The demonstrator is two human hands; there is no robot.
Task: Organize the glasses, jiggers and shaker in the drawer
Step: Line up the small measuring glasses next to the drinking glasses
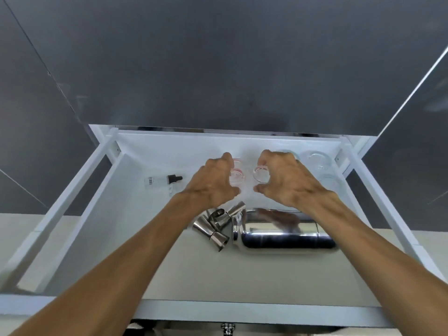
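In the open white drawer (150, 214), the left hand (213, 183) curls its fingers around a small clear glass with a pinkish tint (236, 177), and the right hand (286, 180) pinches a second small clear glass (261, 174). Steel double-cone jiggers (215, 226) lie beside a mirror-polished shaker (283, 235). A clear dropper bottle (162, 181) carries a barcode label, unreadable.

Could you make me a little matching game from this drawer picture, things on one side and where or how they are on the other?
Things:
1. shaker
2. jiggers
3. dropper bottle
4. pink-tinted glass

Places or states:
A. in the left hand's grip
B. lying on its side, near front of the drawer
C. alone on the left side
D. jumbled in a pile beside the shaker

Pairs: 1-B, 2-D, 3-C, 4-A
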